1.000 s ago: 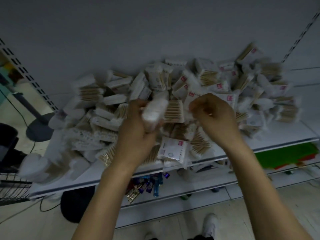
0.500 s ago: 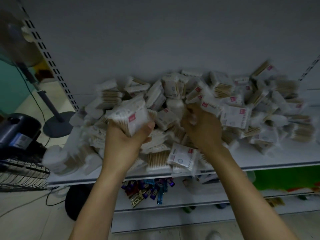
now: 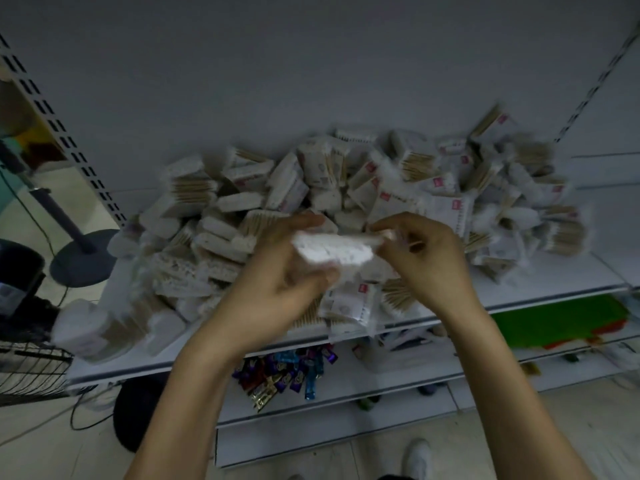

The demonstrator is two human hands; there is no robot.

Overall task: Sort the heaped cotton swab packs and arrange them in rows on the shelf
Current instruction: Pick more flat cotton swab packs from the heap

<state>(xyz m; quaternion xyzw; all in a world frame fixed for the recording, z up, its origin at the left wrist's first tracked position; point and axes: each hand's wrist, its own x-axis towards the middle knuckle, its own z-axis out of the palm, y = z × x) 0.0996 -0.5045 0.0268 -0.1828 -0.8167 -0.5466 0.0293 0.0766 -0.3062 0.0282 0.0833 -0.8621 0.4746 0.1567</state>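
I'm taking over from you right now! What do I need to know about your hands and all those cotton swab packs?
Left hand: grips one white pack from below, thumb on top, held above the heap.
Right hand: pinches the right end of the same pack.
Packs: all the others lie in a jumbled heap across the shelf, facing every way; some hang near the front edge.
Done: no tidy row shows on the shelf yet.
Left: set this pack down, then sort the whole heap and line it up in rows. The bare shelf at the right end looks like a good place to start.
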